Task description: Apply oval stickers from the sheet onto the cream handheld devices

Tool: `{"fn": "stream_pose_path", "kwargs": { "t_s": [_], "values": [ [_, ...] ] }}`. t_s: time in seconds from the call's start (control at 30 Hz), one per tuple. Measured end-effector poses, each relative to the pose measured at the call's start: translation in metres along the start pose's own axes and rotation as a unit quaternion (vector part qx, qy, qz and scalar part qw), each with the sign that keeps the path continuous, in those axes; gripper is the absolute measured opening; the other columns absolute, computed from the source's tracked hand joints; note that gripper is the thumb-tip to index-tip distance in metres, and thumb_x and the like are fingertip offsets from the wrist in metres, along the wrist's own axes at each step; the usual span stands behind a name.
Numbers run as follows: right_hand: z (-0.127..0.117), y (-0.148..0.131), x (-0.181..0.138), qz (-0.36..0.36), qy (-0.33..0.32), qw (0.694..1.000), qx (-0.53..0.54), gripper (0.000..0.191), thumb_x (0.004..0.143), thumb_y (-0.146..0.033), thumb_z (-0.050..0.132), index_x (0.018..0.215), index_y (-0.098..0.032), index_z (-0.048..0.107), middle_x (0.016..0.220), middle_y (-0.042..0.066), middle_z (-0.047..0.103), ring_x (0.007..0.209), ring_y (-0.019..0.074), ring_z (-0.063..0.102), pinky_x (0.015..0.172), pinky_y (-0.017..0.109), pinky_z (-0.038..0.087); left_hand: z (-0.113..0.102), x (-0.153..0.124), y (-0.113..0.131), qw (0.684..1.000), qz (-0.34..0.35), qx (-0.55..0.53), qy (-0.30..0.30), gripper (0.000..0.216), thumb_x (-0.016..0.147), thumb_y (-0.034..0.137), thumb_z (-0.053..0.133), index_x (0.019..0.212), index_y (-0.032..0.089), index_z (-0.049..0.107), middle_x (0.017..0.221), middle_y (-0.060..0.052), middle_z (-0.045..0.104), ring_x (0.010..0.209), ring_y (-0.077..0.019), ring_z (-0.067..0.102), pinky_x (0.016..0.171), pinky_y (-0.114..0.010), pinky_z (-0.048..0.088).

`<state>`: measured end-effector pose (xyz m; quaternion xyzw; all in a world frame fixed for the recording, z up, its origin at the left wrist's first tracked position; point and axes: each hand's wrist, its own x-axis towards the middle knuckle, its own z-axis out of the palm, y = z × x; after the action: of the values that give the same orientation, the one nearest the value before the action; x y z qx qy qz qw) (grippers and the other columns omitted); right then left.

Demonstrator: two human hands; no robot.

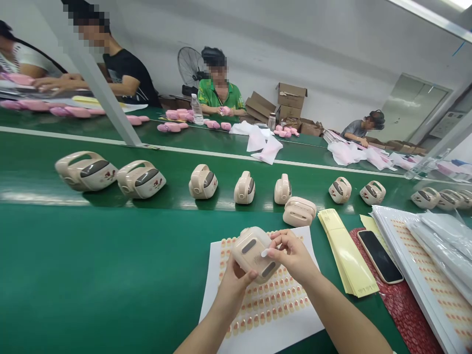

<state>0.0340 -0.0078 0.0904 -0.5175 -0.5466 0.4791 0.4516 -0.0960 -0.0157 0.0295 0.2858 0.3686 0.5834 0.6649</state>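
My left hand (234,287) is wrapped round a small beige plastic appliance with a handle (254,253), its underside turned up. Two dark grey strips and faint markings show on that underside. Thumb and forefinger of my right hand (291,253) pinch a small whitish oval sticker (264,252) over the underside; whether it touches the surface I cannot tell. Beneath both hands lies a white sheet (273,339) with rows of oval orange and cream stickers. Just beyond the sheet, another beige appliance (299,211) lies with its underside toward me.
Several similar appliances (142,179) stand in a row along the green belt (169,196). At right lie yellow paper strips (346,250), a phone (379,255) and stacked sticker sheets (416,265). Across the line, co-workers handle pink items (173,127). A slanted metal post (99,88) rises at left.
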Motion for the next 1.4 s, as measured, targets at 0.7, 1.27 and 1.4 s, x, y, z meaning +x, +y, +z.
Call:
{"fn": "stream_pose_path", "kwargs": {
  "t_s": [0.7, 1.27, 1.4],
  "values": [
    [-0.063, 0.0, 0.008, -0.163, 0.2, 0.941, -0.221, 0.011, 0.075, -0.03, 0.052, 0.073, -0.02, 0.057, 0.087, 0.005, 0.056, 0.089, 0.0181, 0.055, 0.076, 0.03, 0.045, -0.022, 0.001, -0.003, 0.997, -0.056, -0.05, -0.004, 0.065, 0.051, 0.041, 0.079, 0.111, 0.03, 0.056, 0.099, -0.003, 0.068, 0.108, -0.0326, 0.053, 0.088, -0.043, 0.047],
    [-0.108, 0.034, 0.044, -0.02, 0.258, 0.829, -0.496, 0.008, 0.075, -0.015, 0.052, 0.074, -0.017, 0.06, 0.087, 0.01, 0.056, 0.09, 0.0225, 0.051, 0.079, 0.034, 0.039, -0.03, 0.006, 0.023, 0.974, -0.07, -0.216, 0.011, 0.052, 0.067, 0.062, 0.055, 0.115, 0.041, 0.053, 0.107, 0.002, 0.068, 0.097, -0.0305, 0.061, 0.062, -0.042, 0.058],
    [-0.057, 0.046, 0.044, -0.112, 0.075, 0.891, -0.434, 0.01, 0.076, -0.02, 0.056, 0.084, -0.021, 0.06, 0.085, 0.005, 0.056, 0.078, 0.0185, 0.054, 0.069, 0.03, 0.042, -0.033, 0.009, 0.019, 0.975, -0.071, -0.208, 0.018, 0.049, 0.069, 0.065, 0.051, 0.113, 0.045, 0.053, 0.11, 0.005, 0.067, 0.108, -0.0286, 0.055, 0.064, -0.036, 0.058]
  ]
}}
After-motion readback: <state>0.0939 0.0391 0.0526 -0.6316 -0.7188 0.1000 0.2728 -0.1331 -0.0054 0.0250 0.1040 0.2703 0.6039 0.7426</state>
